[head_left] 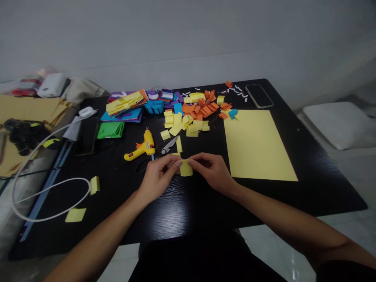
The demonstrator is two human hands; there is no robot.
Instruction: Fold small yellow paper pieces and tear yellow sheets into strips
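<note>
A small yellow paper piece (186,168) is pinched at its upper edge between my two hands, near the middle of the black table. My left hand (160,174) grips its left corner, and my right hand (214,171) grips its right corner. Just beyond lie a narrow yellow strip (179,144) and grey-bladed scissors (169,145), whose dark handles are partly behind my left hand. A yellow glue gun (142,147) rests left of the scissors. Folded yellow pieces (176,129) and orange pieces (207,107) are heaped farther back.
A large yellow sheet (258,145) lies to the right, with a phone (259,96) behind it. Stacked coloured papers (126,104), a green bundle (111,130) and another phone (87,135) are at the left. A white cable (55,183) loops over the left edge.
</note>
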